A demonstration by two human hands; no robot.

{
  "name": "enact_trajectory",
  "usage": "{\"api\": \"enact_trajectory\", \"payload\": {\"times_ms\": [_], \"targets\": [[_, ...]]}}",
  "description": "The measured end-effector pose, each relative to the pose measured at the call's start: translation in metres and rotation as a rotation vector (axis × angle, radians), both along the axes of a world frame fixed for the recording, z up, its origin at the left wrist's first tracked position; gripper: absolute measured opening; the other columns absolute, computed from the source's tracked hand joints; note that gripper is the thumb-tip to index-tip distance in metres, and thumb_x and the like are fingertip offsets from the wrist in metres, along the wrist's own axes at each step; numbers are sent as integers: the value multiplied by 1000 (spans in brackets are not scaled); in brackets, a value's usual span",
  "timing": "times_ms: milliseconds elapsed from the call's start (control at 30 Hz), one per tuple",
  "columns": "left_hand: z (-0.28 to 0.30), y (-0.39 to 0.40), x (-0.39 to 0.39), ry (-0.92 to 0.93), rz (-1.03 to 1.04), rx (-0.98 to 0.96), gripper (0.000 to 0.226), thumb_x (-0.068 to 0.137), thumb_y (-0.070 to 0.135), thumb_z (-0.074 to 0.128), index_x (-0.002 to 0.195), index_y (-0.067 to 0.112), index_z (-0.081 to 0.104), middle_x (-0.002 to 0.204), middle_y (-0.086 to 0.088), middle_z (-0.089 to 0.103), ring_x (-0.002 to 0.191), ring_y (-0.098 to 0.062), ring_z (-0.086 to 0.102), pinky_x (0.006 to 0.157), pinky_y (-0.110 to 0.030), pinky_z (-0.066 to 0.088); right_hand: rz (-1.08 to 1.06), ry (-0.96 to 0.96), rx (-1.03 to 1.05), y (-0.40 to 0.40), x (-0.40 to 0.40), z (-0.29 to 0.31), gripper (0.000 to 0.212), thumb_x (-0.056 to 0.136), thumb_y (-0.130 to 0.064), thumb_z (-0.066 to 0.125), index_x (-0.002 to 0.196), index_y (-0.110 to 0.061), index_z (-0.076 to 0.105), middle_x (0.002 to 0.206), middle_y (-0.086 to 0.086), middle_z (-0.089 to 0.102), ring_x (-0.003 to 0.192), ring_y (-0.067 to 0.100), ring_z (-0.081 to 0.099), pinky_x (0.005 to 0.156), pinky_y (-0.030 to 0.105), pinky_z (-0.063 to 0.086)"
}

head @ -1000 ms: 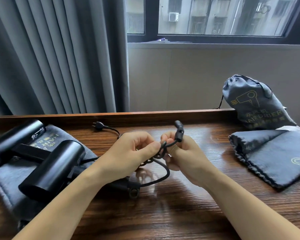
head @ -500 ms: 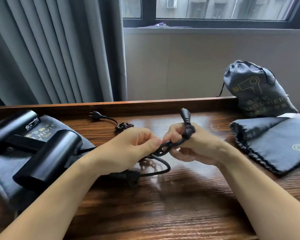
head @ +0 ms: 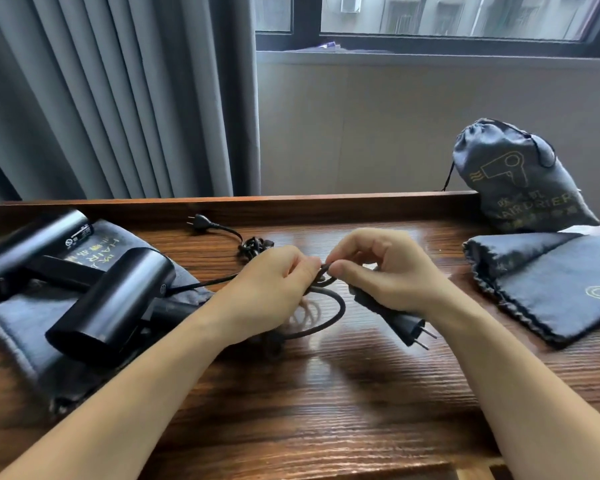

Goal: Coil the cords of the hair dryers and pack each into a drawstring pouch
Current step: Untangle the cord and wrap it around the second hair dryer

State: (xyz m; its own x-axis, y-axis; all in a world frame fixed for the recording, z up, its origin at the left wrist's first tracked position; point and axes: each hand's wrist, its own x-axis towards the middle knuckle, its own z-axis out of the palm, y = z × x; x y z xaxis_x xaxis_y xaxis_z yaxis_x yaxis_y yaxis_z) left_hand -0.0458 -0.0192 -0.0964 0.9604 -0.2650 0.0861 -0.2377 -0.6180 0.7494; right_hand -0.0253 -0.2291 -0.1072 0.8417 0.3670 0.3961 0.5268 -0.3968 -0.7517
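Right hand (head: 385,271): thumb and forefinger pinched the cord (head: 329,311) at the crossing point, other fingers curled; the plug (head: 407,329) hung below the wrist, prongs pointing to 4 o'clock. Left hand (head: 274,285): fingers curled round the gathered loops, its thumb meeting the right forefinger at the pinch. One loose loop sagged to 6 o'clock of the hands, just above the table (head: 326,410).

The cord ran off at 9 o'clock to the near hair dryer (head: 111,303), which lay on a flat pouch (head: 18,327) beside the second hair dryer (head: 32,247). The second dryer's cord lay bunched at 11 o'clock of the hands, its plug (head: 200,223) by the table's back rail.

Judgement: coiling step, near the plug end. To do it well, keep loops even in size, let the cord twist freely rather than forcing kinks, and hold the bundle firmly in the left hand while the right tucks the tail.

Empty pouches (head: 551,289) lay at 3 o'clock; a filled pouch (head: 513,178) stood at 2 o'clock.
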Motion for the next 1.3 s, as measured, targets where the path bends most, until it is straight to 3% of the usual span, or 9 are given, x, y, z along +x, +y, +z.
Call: {"api": "enact_trajectory", "payload": {"times_ms": [233, 367, 433, 533, 600, 767, 967, 1100, 1300], "targets": [[3, -7, -2, 63, 60, -301, 49, 112, 29, 39, 65, 16, 45, 63, -8, 41, 55, -15, 33, 50, -19, 31, 80, 440, 320, 2, 1, 3, 17, 105, 0, 51, 89, -4, 54, 59, 1, 64, 43, 10, 58, 37, 19, 42], [1, -11, -5, 150, 94, -471, 50, 112, 27, 39, 63, 19, 44, 75, -10, 43, 68, -21, 36, 66, -33, 35, 262, 725, 526, -1, 1, 4, 12, 91, -11, 57, 95, 0, 56, 75, 5, 67, 58, 17, 58, 36, 19, 33], [-1, -11, -4, 197, 106, -527, 58, 112, 27, 41, 55, 23, 48, 75, -12, 46, 71, -25, 38, 72, -38, 35, 385, 837, 566, -5, 3, 4, 24, 78, -13, 65, 97, 0, 65, 89, 8, 67, 68, 21, 57, 40, 21, 32], [0, -9, -2, 223, 121, -570, 53, 111, 28, 42, 60, 19, 50, 79, -12, 45, 76, -28, 37, 76, -42, 35, 590, 948, 667, -11, 8, 3, 68, 87, -56, 64, 119, 4, 61, 105, 17, 63, 82, 28, 52, 46, 28, 30], [2, -7, -1, 208, 127, -548, 51, 111, 29, 43, 63, 16, 48, 79, -13, 47, 78, -29, 39, 78, -43, 36, 656, 956, 679, -12, 9, 4, 92, 85, -78, 55, 126, 5, 60, 113, 18, 60, 86, 28, 47, 49, 30, 30], [3, -6, 2, 258, 183, -607, 51, 111, 27, 44, 62, 14, 50, 63, -4, 53, 65, -20, 47, 74, -38, 44, 746, 833, 694, -11, 5, 5, 106, 73, -77, 72, 132, 5, 40, 130, 21, 49, 91, 29, 46, 51, 29, 37], [4, -8, 5, 415, 223, -801, 32, 110, 22, 45, 85, 12, 63, 55, 3, 50, 57, -14, 49, 70, -33, 45, 571, 773, 656, -2, 4, 1, 89, 73, -72, 77, 117, 3, 57, 100, 17, 59, 73, 20, 41, 45, 17, 42], [4, -3, 10, 446, 165, -820, 29, 108, 21, 43, 86, 13, 60, 53, 1, 45, 54, -15, 44, 67, -33, 41, 462, 766, 641, 2, 5, -3, 93, 66, -77, 79, 115, -2, 53, 73, 14, 54, 46, 12, 40, 39, 15, 37], [4, 1, 14, 183, 53, -514, 34, 107, 34, 51, 78, 16, 52, 61, -5, 45, 56, -23, 38, 54, -27, 34, 436, 703, 618, 8, -1, -2, 82, 64, -68, 83, 104, -3, 53, 70, 13, 57, 39, 13, 44, 37, 15, 32]]}}
